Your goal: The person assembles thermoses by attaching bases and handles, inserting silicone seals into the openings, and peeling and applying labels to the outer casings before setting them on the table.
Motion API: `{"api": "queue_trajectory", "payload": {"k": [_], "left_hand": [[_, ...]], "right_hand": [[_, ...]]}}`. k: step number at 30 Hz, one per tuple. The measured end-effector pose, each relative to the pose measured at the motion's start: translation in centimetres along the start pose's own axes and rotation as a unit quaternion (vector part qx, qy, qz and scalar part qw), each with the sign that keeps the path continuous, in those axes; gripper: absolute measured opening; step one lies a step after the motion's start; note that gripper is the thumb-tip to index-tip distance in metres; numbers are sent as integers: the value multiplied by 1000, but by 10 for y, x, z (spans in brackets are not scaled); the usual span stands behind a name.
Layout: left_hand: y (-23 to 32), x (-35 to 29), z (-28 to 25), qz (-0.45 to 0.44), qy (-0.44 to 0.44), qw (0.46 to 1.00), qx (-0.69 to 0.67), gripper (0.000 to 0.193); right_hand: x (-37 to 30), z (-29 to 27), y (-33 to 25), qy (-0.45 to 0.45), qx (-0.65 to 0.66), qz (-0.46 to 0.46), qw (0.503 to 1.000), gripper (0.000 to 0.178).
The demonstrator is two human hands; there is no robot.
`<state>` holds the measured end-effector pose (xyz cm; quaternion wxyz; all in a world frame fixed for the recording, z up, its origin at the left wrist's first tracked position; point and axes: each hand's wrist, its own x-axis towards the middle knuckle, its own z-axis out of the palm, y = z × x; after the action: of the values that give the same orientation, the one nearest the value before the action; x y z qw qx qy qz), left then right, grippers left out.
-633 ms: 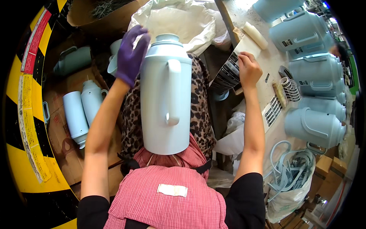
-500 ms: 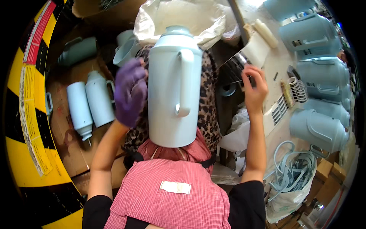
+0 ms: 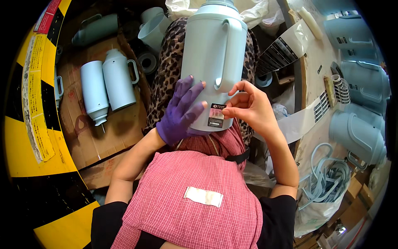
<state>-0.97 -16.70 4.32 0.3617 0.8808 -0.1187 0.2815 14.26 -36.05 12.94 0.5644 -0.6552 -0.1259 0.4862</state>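
Pinching is being done by the bare right hand (image 3: 251, 107), thumb and fingertips closed on the right edge of a dark label (image 3: 216, 115); the purple-gloved left hand (image 3: 180, 111) is spread open, laid along the flask's lower left side. The pale-blue flask (image 3: 204, 58) is propped on the lap, upper middle of the frame. A stiff, smooth, slightly slippery shell is suggested, probably fairly light; it would best be held by the handle (image 3: 229, 56) or around the body. On the label, a pink barcode panel is shown, the print too small to be read. More labels are carried on a strip (image 3: 277, 54), upper right; handled flasks (image 3: 356, 130) are lined up along the right.
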Motion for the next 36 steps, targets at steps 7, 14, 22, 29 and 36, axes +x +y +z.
{"api": "queue_trajectory", "payload": {"k": [7,14,22,29,36], "left_hand": [[2,-9,-1,-30,-92,994,54,45],[-5,2,-36,129,-111,984,48,52],[-258,144,-33,-67,-53,996,-12,42],[-170,210,-51,-51,-179,950,-251,15],[-72,262,-91,-48,-212,971,-103,7]], "right_hand": [[-1,-1,1,143,-425,-72,891,39],[-59,-77,56,326,-359,-240,841,15],[-107,-266,80,530,-487,-263,643,22],[-105,-307,99,526,-411,-177,723,26],[-103,-292,96,561,-354,-171,729,20]]}}
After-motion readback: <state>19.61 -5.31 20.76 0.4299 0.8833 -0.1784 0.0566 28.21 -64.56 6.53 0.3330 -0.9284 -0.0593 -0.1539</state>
